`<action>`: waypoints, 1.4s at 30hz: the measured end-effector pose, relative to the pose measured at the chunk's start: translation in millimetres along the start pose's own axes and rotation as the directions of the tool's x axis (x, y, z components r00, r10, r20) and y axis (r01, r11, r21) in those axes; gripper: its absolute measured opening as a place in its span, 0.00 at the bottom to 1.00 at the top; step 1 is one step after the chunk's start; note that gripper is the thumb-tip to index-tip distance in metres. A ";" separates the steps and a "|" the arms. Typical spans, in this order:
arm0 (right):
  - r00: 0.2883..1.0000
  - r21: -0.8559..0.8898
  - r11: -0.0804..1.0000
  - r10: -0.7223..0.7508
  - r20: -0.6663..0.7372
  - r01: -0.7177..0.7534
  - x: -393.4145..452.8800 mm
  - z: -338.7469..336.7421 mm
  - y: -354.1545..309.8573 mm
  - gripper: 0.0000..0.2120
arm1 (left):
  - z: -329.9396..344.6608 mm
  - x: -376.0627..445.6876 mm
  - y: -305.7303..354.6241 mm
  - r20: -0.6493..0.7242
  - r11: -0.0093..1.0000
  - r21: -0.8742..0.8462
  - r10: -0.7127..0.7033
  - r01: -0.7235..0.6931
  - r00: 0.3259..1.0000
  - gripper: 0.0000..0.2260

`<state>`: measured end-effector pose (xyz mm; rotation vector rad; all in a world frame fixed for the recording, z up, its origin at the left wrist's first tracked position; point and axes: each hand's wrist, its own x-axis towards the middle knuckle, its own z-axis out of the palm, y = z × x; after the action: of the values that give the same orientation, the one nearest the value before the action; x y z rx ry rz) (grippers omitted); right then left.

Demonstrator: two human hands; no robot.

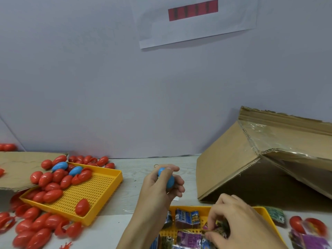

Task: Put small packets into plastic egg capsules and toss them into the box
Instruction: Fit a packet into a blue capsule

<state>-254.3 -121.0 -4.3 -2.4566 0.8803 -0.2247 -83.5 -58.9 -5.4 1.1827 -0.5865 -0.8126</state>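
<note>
Box: cardboard, tipped on its side, far right on the table.
Left tray: yellow, holds red and blue capsules.
Near tray: yellow, holds packets.
Left hand: fingers curled round a blue egg capsule, above the table's centre.
Right hand: fingertips pinch a packet in the near tray.

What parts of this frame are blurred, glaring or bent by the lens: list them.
Head view: red capsules at lower left smear with motion blur; the tape on the cardboard box throws glare; the wide lens tilts the table edge; the right hand and packets are soft; the left hand with the blue capsule is sharper.
</note>
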 end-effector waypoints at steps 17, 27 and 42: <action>0.950 0.878 0.473 0.238 -0.204 0.070 -2.0 -1.5 1.2 0.20 | 11.4 -18.8 9.2 0.456 0.891 0.421 -0.046 -0.170 0.889 0.13; 0.974 0.913 0.398 0.159 -0.164 0.089 -2.8 1.1 7.7 0.21 | 6.1 -18.3 10.0 0.459 0.927 0.364 -0.094 -0.091 0.884 0.11; 0.950 0.972 0.236 0.302 -0.082 0.009 5.1 9.7 17.2 0.15 | 10.9 -17.0 6.9 0.321 0.987 0.157 -0.014 -0.039 0.947 0.10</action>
<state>-256.7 -131.4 -21.6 -1.1145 0.7065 -0.7814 -100.3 -50.3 4.6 1.2001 -0.9426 -0.9696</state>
